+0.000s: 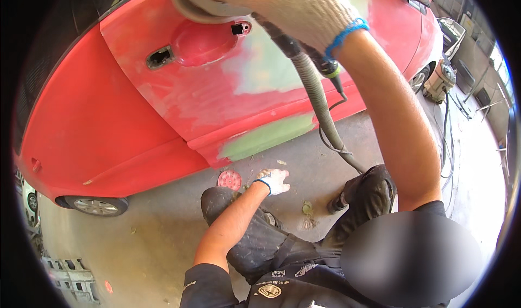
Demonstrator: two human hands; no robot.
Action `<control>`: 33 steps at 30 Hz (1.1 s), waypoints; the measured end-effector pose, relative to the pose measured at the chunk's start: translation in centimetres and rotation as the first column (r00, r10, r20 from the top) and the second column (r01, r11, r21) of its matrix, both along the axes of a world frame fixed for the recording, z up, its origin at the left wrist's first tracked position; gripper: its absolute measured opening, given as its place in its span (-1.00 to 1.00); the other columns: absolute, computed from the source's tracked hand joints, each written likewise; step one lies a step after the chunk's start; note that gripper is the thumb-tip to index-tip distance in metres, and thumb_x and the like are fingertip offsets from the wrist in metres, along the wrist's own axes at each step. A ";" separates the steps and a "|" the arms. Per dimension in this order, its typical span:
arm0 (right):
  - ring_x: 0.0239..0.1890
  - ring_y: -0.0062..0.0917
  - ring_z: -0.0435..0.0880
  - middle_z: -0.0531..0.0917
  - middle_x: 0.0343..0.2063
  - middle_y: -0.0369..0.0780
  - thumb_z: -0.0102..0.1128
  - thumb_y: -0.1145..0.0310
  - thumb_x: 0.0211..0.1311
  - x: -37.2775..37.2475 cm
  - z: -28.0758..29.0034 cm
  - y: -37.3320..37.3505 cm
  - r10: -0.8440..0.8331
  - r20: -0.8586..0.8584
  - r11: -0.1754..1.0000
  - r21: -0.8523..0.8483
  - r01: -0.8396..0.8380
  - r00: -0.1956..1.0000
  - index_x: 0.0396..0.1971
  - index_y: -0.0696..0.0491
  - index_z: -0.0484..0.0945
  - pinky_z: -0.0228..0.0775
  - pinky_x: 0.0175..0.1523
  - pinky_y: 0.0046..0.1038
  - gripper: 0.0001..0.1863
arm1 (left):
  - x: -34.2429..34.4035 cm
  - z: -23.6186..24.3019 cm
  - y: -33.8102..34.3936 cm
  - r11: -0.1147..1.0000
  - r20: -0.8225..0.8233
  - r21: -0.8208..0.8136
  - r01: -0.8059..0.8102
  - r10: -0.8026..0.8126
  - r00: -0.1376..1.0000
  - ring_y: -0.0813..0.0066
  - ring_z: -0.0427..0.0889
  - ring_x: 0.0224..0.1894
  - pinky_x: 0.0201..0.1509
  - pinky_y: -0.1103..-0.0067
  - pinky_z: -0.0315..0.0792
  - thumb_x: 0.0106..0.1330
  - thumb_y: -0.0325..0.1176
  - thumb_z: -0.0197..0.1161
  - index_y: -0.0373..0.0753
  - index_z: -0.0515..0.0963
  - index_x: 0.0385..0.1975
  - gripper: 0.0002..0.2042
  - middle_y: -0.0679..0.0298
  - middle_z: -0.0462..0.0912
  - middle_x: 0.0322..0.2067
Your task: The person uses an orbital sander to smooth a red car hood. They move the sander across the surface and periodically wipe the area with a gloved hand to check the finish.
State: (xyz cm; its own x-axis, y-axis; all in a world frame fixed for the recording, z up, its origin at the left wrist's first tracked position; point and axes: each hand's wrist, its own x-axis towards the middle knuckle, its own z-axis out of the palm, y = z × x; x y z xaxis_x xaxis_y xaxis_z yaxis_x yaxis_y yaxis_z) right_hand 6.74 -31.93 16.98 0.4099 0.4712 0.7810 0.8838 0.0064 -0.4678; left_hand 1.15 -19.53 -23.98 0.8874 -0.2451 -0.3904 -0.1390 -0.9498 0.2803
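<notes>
My right hand (296, 9), in a knit work glove with a blue cuff, is closed on a sander (198, 4) at the upper edge. The sander's round pad lies at the red car door (184, 93), just above the handle recess; part of the tool is cut off by the picture's edge. A ribbed grey hose (310, 82) runs down from the sander, beside a thin black cable. Low in front of the door, my gloved left hand (275, 181) is open and holds nothing. Near it on the floor is a round pink sanding disc (229, 180) with holes.
Pale green filler (268, 137) covers patches of the door and sill. My bent knees (220, 202) are close to the car. A wheeled vacuum machine (440, 81) stands by the front wheel, with cables on the floor. Scraps (308, 210) and a metal frame (70, 275) lie about.
</notes>
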 end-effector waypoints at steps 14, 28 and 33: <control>-0.57 -0.65 0.58 0.62 -0.55 -0.30 0.44 -0.02 0.15 6.4 -4.1 -12.8 -0.389 -0.412 0.885 0.080 0.458 0.824 -0.46 0.14 0.64 0.38 -0.50 -0.59 -0.54 | -6.7 27.2 17.1 0.411 0.421 -0.906 0.101 0.901 0.106 0.46 0.52 -0.20 -0.06 0.47 0.48 0.40 -0.07 0.29 -0.31 0.46 -0.11 -0.61 0.25 0.56 -0.25; -0.07 -0.52 0.66 0.69 -0.15 -0.17 0.42 0.30 0.14 -3.0 -0.6 -1.8 0.154 0.074 0.987 -0.055 -0.150 0.985 0.01 0.12 0.54 0.50 0.07 -0.39 -0.55 | -3.6 30.4 17.9 0.578 0.636 -0.713 -0.397 0.772 -0.019 0.43 0.24 -0.52 -0.36 0.41 0.32 0.18 0.31 0.34 -0.23 0.24 -0.62 -0.32 0.32 0.24 -0.66; -0.17 -0.51 0.67 0.69 -0.28 -0.18 0.36 0.25 0.21 -4.6 -0.1 1.8 -0.019 0.318 0.979 -0.188 0.082 0.948 -0.15 0.10 0.58 0.50 -0.01 -0.38 -0.70 | -3.1 30.1 17.8 0.599 0.644 -0.708 -0.374 0.765 0.005 0.44 0.25 -0.53 -0.37 0.40 0.30 0.18 0.26 0.37 -0.23 0.24 -0.61 -0.35 0.33 0.25 -0.66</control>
